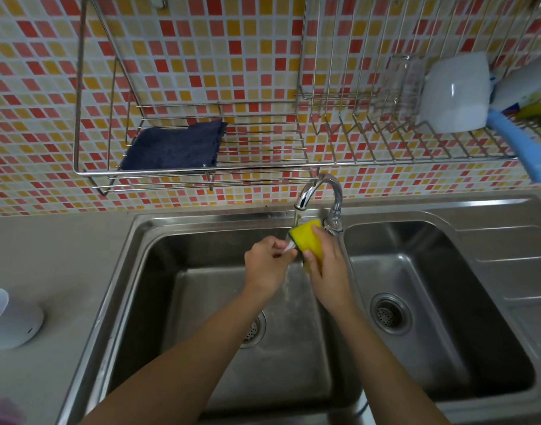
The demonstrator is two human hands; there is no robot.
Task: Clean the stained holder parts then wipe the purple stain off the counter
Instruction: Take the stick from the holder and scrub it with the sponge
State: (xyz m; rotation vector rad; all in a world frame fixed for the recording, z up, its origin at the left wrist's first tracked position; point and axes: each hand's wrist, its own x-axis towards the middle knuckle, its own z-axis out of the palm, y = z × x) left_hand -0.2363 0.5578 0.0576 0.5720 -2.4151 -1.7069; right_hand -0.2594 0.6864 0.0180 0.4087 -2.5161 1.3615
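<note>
Dim, soft, edges bowed

A wire rack (88, 176) hangs on the mosaic tile wall (201, 56), with a folded dark blue cloth (174, 147) lying on its shelf. To the right, a wire dish rack (386, 154) holds a clear glass (399, 84), an upturned white bowl (456, 93) and a blue-handled brush (521, 148). Below, a chrome faucet (321, 191) runs water into the left basin (201, 271) of a steel double sink; the right basin (447, 332) shows its drain strainer (389, 314).
</note>
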